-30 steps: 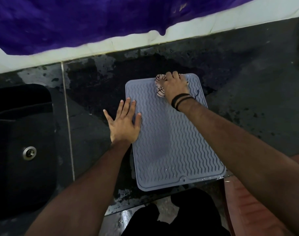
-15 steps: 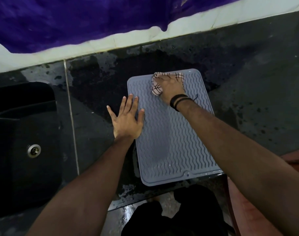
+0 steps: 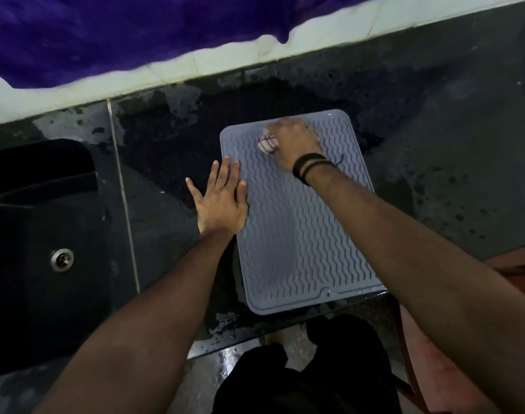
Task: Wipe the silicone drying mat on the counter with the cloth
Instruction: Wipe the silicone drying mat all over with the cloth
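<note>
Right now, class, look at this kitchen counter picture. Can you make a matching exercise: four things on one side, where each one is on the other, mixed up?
Things:
1. cloth
2. left hand
3. drain
4. mat

Places:
A. flat on the mat's left edge
B. in the dark sink
C. bunched under the right hand, at the mat's far end
D. on the wet counter

Pairs: 1-C, 2-A, 3-B, 4-D

The scene is dim, with soft, even light and no hard shadows. Wet patches on the dark counter (image 3: 434, 150) give faint glare. Motion blur smears the right hand (image 3: 294, 144) and cloth (image 3: 267, 144). Wide-angle distortion bends the edges and darkens the corners.
</note>
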The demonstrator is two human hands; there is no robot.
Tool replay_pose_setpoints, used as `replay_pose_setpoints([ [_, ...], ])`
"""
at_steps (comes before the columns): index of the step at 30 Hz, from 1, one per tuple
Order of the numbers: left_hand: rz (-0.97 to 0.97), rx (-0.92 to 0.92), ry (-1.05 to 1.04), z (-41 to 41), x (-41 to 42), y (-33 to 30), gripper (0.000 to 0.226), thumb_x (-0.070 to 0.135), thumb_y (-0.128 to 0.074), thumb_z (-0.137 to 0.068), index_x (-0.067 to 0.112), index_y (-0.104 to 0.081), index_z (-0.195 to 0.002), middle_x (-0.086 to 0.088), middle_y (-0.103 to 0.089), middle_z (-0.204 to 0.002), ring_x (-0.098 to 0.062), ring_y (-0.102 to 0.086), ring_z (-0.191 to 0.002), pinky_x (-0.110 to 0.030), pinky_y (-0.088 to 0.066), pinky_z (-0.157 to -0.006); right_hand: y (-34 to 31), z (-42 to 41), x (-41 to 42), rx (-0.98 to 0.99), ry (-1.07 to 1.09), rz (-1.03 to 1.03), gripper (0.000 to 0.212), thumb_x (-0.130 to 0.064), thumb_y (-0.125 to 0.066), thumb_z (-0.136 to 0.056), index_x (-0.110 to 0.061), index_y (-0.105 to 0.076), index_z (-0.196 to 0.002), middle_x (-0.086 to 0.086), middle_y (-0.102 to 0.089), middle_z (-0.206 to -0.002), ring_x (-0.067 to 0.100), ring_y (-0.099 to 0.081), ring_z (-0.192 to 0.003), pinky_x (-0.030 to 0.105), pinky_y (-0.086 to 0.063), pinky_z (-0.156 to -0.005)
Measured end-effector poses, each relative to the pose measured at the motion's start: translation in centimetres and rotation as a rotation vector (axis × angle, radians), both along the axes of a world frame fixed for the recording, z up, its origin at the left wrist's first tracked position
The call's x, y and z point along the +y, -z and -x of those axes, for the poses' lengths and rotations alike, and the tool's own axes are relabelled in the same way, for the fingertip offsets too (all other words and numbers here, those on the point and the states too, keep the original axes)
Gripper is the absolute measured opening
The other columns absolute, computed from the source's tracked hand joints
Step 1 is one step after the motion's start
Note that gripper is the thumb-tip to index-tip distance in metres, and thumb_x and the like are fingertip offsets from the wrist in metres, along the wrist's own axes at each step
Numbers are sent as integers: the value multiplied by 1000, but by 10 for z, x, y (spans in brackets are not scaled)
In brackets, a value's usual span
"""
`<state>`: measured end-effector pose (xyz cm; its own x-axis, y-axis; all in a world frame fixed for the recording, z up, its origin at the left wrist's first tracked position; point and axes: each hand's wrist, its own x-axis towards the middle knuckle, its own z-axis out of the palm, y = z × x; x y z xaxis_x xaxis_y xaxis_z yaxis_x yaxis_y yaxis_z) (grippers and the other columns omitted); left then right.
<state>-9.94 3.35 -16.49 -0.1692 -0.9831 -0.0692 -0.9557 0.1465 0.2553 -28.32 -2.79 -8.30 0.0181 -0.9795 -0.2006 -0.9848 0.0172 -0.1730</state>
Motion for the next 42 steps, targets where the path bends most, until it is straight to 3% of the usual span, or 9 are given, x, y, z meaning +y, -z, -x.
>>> replay_pose_setpoints([
  [8,-7,13,-4,1,1,-5,53,44,-16,-108,31,-20,-160,13,-12,-168,-8,-2,-155,-70,7,-116,30,5,79,54,-104,74,68,-15,-65,-81,-21,-40,-145,2,-41,-149,31,-36,-134,46,-24,-110],
  [14,-2,21,8,-1,1,-4,54,43,-16,-108,30,-19,-160,12,-11,-168,-9,-3,-155,-70,6,-116,13,11,118,-36,-85,-44,64,-10,-63,-81,-23,-46,-141,1,-47,-145,27,-42,-131,44,-29,-110],
  [19,6,9,14,-2,0,-1,54,42,-16,-108,31,-19,-160,12,-12,-168,-9,-3,-155,-71,5,-116,5,-12,83,-171,22,80,58,-7,-60,-80,-15,-49,-136,8,-53,-135,31,-49,-122,40,-38,-105],
  [22,16,-26,28,-3,0,1,54,41,-15,-107,29,-19,-160,10,-12,-168,-11,-5,-155,-72,3,-115,15,-37,87,-97,-123,0,65,-9,-58,-83,-15,-38,-145,7,-43,-145,29,-40,-132,41,-31,-112],
  [26,18,-1,21,-3,0,2,55,44,-12,-107,30,-20,-160,11,-14,-167,-11,-6,-155,-71,5,-116,22,-31,134,-55,-150,43,64,-7,-56,-83,-18,-40,-144,4,-45,-145,28,-38,-132,44,-26,-110],
  [31,3,24,14,-2,-1,-1,55,44,-12,-107,30,-20,-160,11,-14,-167,-11,-6,-155,-72,6,-115,12,-29,198,-3,-207,-61,62,-12,-47,-87,-23,-35,-147,0,-42,-146,27,-38,-131,44,-28,-108],
  [35,-3,12,23,-3,0,-1,55,44,-12,-107,29,-20,-160,10,-13,-168,-11,-4,-155,-73,6,-114,3,-29,208,-90,-153,-84,65,-8,-58,-79,-25,-44,-141,0,-48,-140,27,-43,-127,43,-33,-104],
  [38,0,16,33,-3,0,0,55,43,-14,-107,28,-22,-160,9,-15,-168,-13,-6,-155,-74,5,-114,4,-51,198,-187,-139,-74,74,-5,-63,-77,-18,-38,-145,4,-44,-144,30,-42,-129,45,-35,-109],
  [42,9,12,31,-4,-1,2,56,43,-13,-106,28,-23,-159,9,-17,-167,-13,-7,-155,-74,5,-114,17,-77,220,-38,-233,-51,66,-9,-52,-82,-15,-34,-145,4,-40,-145,29,-40,-126,43,-34,-105],
])
